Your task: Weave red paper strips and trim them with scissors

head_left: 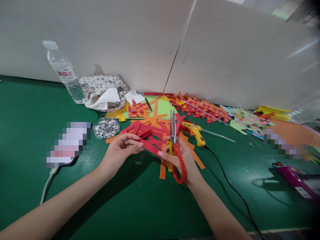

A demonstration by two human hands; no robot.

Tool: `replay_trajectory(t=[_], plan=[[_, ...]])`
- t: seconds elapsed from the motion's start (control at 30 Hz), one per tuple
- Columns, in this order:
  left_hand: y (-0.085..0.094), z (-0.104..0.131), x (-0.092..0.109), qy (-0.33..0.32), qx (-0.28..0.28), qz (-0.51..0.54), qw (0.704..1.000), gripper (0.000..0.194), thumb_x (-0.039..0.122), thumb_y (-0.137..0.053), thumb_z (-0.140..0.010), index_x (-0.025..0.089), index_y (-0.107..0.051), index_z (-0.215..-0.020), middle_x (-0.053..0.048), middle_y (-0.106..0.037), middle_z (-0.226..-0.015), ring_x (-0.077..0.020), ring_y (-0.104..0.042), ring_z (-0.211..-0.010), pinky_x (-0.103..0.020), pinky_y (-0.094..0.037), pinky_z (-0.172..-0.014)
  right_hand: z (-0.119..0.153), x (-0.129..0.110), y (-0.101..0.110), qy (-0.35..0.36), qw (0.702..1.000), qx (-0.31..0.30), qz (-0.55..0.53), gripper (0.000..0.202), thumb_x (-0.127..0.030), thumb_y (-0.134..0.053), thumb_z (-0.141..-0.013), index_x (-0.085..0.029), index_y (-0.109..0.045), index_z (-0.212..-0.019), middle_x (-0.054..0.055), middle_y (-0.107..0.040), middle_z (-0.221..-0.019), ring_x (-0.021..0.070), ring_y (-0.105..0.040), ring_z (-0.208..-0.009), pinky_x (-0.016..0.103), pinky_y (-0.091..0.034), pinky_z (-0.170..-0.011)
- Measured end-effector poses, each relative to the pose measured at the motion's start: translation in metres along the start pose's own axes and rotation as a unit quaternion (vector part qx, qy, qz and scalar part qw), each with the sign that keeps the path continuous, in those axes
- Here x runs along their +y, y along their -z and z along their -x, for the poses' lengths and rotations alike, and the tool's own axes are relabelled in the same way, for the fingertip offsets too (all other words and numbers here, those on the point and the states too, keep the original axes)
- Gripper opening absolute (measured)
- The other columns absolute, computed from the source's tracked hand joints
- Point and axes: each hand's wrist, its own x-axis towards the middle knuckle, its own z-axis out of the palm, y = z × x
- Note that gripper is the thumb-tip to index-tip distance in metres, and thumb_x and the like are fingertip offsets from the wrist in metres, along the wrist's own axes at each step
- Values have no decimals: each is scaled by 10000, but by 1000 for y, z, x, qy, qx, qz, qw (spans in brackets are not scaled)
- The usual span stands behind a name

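My left hand point(126, 146) is closed in a pinch on a red paper strip point(151, 146), which looks folded over near the fingertips. The other end of the strip reaches my right thumb. Scissors point(175, 140) with red handles rest in my right hand point(183, 156), blades pointing up and away; the fingers are curled behind them. Beneath and beyond both hands lies a loose heap of red and orange paper strips point(161, 118). A woven red-and-orange paper fish point(136, 110) with a stuck-on eye sits behind the heap.
A yellow glue gun point(196, 132) with a black cord lies to the right. Googly eyes point(106, 128) fill a clear dish at left, near a phone point(68, 143). A water bottle point(65, 75), tissue pouch point(103, 88) and row of woven fish point(200, 108) line the wall.
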Motion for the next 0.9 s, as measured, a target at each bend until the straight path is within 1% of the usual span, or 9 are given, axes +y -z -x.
replay_trajectory(t=[0.2, 0.43, 0.67, 0.83, 0.9], plan=[[7, -5, -1, 21, 25, 28, 999, 318, 269, -827, -607, 164, -603, -808, 16, -692, -643, -135, -690, -655, -184, -501, -593, -2, 4, 4, -5, 999, 8, -38, 553, -271, -835, -573, -249, -520, -1027, -78, -582, -656, 120, -599, -537, 279, -515, -564], [7, -7, -1, 35, 23, 46, 998, 320, 245, -831, -610, 158, -592, -805, 23, -683, -640, -103, -680, -640, -142, -494, -570, -3, 2, 7, 8, 998, 17, -62, 529, -268, -821, -603, -228, -524, -1040, -53, -613, -691, 132, -635, -584, 286, -535, -596], [10, -9, -4, 34, 22, 41, 998, 298, 243, -824, -627, 163, -598, -804, 17, -690, -662, -99, -678, -653, -139, -502, -582, -3, 2, 7, 8, 997, 28, -68, 548, -230, -832, -579, -242, -535, -1039, -52, -615, -722, 137, -637, -635, 282, -530, -606], [10, -9, -3, 33, 33, 33, 998, 283, 269, -826, -622, 149, -648, -806, 4, -698, -683, -97, -670, -656, -141, -508, -590, -4, 2, 7, 33, 997, 46, -50, 613, -196, -847, -523, -236, -537, -1051, -51, -629, -721, 134, -624, -633, 283, -531, -619], [9, -9, -3, 26, 34, 27, 999, 297, 284, -821, -628, 149, -676, -849, 0, -702, -696, -98, -667, -659, -148, -514, -600, -5, 4, 8, 52, 996, 55, -41, 618, -178, -847, -518, -237, -541, -1051, -47, -641, -728, 130, -621, -634, 279, -528, -629]])
